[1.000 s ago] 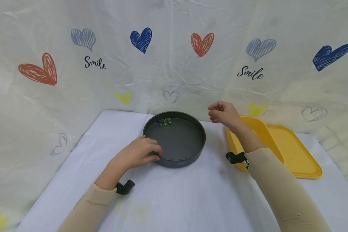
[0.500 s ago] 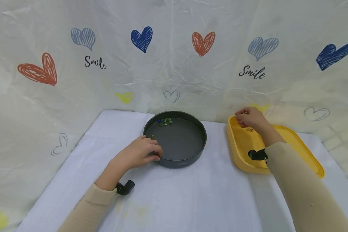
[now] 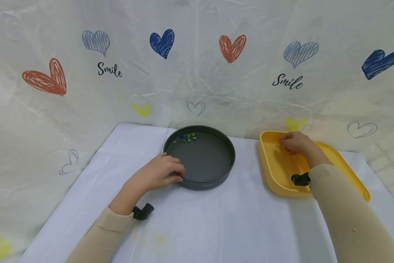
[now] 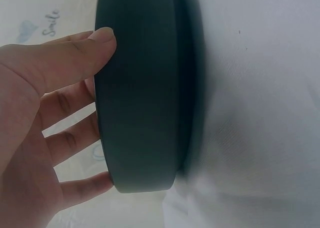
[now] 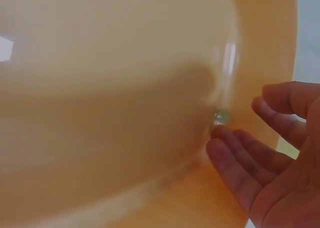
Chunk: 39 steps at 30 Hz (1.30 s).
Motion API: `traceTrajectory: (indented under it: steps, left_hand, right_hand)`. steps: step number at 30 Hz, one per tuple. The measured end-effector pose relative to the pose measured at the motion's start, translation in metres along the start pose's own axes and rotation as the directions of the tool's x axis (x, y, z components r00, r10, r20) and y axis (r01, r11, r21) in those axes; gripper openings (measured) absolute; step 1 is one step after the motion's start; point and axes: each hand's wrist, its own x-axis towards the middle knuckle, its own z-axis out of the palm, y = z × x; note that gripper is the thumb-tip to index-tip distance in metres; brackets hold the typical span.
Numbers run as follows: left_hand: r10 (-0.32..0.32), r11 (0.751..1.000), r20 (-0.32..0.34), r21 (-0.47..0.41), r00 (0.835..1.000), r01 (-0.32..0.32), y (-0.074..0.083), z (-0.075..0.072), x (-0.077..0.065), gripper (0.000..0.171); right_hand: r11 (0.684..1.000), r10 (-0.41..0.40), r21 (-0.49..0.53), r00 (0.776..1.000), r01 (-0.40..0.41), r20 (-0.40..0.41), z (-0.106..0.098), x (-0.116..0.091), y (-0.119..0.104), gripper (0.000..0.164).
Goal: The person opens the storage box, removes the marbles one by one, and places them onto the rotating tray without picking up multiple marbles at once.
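Observation:
My left hand [image 3: 160,171] grips the near left rim of a round dark grey cake pan [image 3: 200,160]. In the left wrist view its thumb [image 4: 102,40] lies against the pan's outer wall, with the fingers over the rim. Several small glass marbles [image 3: 188,137], mostly green plus a blue one, sit at the pan's far left. My right hand [image 3: 297,142] is down inside the far end of a yellow plastic box [image 3: 275,168]. In the right wrist view, its fingertips are beside a clear greenish marble [image 5: 222,116] in the box's corner, not closed around it.
A yellow lid [image 3: 343,166] lies right of the box, partly behind the right sleeve. White cloth [image 3: 216,223] covers the table. Behind it hangs a pale sheet [image 3: 197,80] printed with hearts.
My right hand has moved right and down into the yellow box. Another marble has appeared in the pan and rolled away to the others. The left hand stays on the rim.

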Motion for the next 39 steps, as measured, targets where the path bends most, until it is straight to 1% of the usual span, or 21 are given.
traceTrajectory:
  steps: [3, 6, 9, 12, 17, 23, 25, 28, 30, 32, 35, 39]
  left_hand:
    - [0.005, 1.000, -0.002, 0.005, 1.000, -0.005, 0.000, 0.000, 0.000, 0.008]
    - [0.009, 1.000, -0.004, 0.005, 1.000, -0.009, 0.001, 0.000, 0.000, 0.009]
    - [0.008, 1.000, -0.007, 0.007, 1.000, -0.008, 0.001, 0.000, 0.000, 0.009]
    - [0.009, 1.000, -0.010, 0.009, 1.000, -0.009, 0.001, 0.000, 0.000, 0.009]
    - [0.006, 1.000, -0.006, 0.015, 1.000, -0.005, 0.001, 0.000, 0.000, 0.010]
    - [-0.019, 1.000, 0.012, 0.004, 1.000, 0.019, 0.002, -0.001, 0.000, 0.009]
    - [-0.018, 1.000, 0.010, 0.001, 1.000, 0.018, 0.002, -0.002, 0.000, 0.009]
    - [-0.021, 1.000, 0.015, 0.004, 1.000, 0.021, 0.002, -0.002, 0.000, 0.009]
    - [-0.026, 1.000, 0.017, 0.001, 1.000, 0.026, 0.003, -0.002, 0.000, 0.009]
    - [-0.034, 0.999, 0.024, 0.002, 0.999, 0.034, 0.003, -0.002, -0.001, 0.008]
    - [-0.041, 0.999, 0.027, 0.000, 0.999, 0.041, 0.003, -0.002, -0.001, 0.008]
    - [-0.042, 0.999, 0.028, 0.000, 0.999, 0.043, 0.003, -0.002, -0.001, 0.008]
  right_hand:
    - [1.000, 0.007, -0.011, 0.999, -0.007, 0.047, 0.000, -0.001, 0.006, 0.044]
    - [0.999, -0.003, -0.032, 0.999, 0.004, 0.053, 0.001, -0.001, 0.010, 0.044]
    - [0.997, -0.023, -0.069, 0.999, 0.026, 0.035, 0.004, 0.001, 0.012, 0.045]
    - [0.990, -0.037, -0.139, 0.999, 0.038, 0.012, 0.006, 0.002, 0.012, 0.042]
    - [0.969, -0.032, -0.244, 0.999, 0.026, -0.019, 0.007, 0.001, 0.010, 0.039]
    - [0.964, -0.004, -0.266, 0.998, -0.011, -0.055, 0.008, 0.001, 0.012, 0.037]
    - [0.970, 0.006, -0.242, 0.997, -0.023, -0.072, 0.008, 0.002, 0.013, 0.034]
    - [0.985, 0.017, -0.169, 0.997, -0.030, -0.078, 0.007, 0.003, 0.014, 0.029]
    - [0.996, 0.017, -0.088, 0.998, -0.023, -0.068, 0.008, 0.003, 0.011, 0.029]
    - [1.000, 0.006, 0.003, 0.998, -0.006, -0.059, 0.008, 0.003, 0.006, 0.030]
    - [0.991, -0.026, 0.132, 0.997, 0.036, -0.078, 0.011, 0.001, -0.007, 0.034]
    - [0.959, -0.076, 0.262, 0.986, 0.113, -0.146, 0.014, -0.005, -0.025, 0.042]
